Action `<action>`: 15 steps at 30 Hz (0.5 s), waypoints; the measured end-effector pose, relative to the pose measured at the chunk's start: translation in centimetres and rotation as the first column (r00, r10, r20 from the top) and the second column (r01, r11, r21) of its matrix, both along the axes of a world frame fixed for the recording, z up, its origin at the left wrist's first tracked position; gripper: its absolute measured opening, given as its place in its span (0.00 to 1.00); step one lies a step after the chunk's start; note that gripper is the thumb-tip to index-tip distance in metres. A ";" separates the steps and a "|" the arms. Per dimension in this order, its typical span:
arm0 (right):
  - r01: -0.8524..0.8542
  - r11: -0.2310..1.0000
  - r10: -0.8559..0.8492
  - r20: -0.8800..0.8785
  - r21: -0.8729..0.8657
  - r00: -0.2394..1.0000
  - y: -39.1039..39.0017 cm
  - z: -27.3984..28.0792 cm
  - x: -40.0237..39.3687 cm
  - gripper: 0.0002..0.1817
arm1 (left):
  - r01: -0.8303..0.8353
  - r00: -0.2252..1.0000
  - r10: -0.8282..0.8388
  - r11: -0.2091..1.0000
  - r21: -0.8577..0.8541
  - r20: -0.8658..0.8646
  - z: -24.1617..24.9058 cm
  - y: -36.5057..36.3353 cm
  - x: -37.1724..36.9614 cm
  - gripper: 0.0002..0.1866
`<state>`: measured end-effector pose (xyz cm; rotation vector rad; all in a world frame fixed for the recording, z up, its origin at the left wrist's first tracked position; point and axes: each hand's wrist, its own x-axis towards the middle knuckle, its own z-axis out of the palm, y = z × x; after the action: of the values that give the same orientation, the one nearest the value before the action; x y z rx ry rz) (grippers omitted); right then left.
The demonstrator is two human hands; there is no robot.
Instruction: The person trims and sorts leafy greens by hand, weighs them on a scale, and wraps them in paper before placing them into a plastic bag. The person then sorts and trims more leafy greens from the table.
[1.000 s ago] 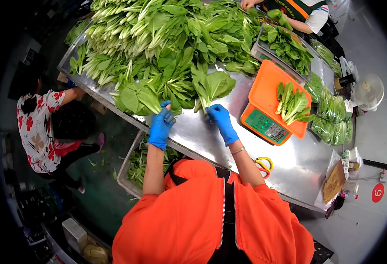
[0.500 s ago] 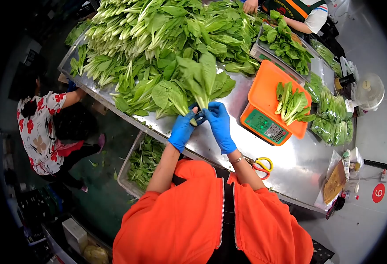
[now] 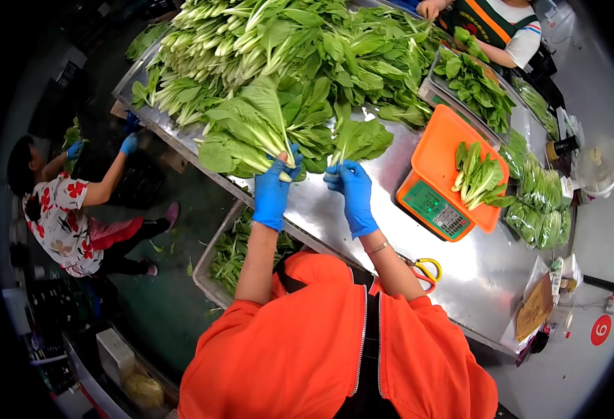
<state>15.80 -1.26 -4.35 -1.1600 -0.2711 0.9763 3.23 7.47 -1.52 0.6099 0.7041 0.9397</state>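
My left hand (image 3: pixel 272 197), in a blue glove, is closed round the pale stem ends of a bunch of leafy greens (image 3: pixel 244 129), whose leaves fan out over the table edge. To its right, my gloved right hand (image 3: pixel 352 194) has its fingers pinched at the stem base of another leafy green (image 3: pixel 363 140) lying on the metal table. A big pile of leafy greens (image 3: pixel 251 42) rises just beyond both hands. On the right, an orange scale (image 3: pixel 426 167) carries a few small greens (image 3: pixel 478 174) in its tray.
Scissors (image 3: pixel 426 271) lie near my right forearm. A crate of leaves (image 3: pixel 227 262) stands below the table edge. Bagged greens (image 3: pixel 541 188) line the right side, near a second scale with greens (image 3: pixel 478 87). One co-worker (image 3: pixel 62 216) is at left, another (image 3: pixel 495 28) at the far right.
My hands have moved apart. The upright bunch between them is gone from there, and my left hand now holds a fuller bunch. The co-worker at left has raised both gloved hands into view.
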 end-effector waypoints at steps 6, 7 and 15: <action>-0.729 0.437 0.856 0.493 -0.526 0.157 -2.3 1.4 -1.6 0.22 | -0.092 0.995 0.095 0.990 0.107 -0.023 0.2 0.6 -2.0 0.19; -0.728 0.442 0.853 0.496 -0.524 0.161 -1.8 2.0 -1.9 0.22 | -0.117 0.992 0.123 0.983 0.139 -0.036 0.3 0.4 -1.9 0.18; -0.242 0.969 0.242 0.365 -0.047 0.899 2.4 3.7 -1.4 0.19 | 0.116 0.941 0.021 0.917 0.383 -0.337 -1.6 -3.1 1.0 0.18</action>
<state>14.37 1.14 -0.65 -1.3298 -0.7326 0.9672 4.18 4.38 -3.10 1.1664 0.8006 0.9496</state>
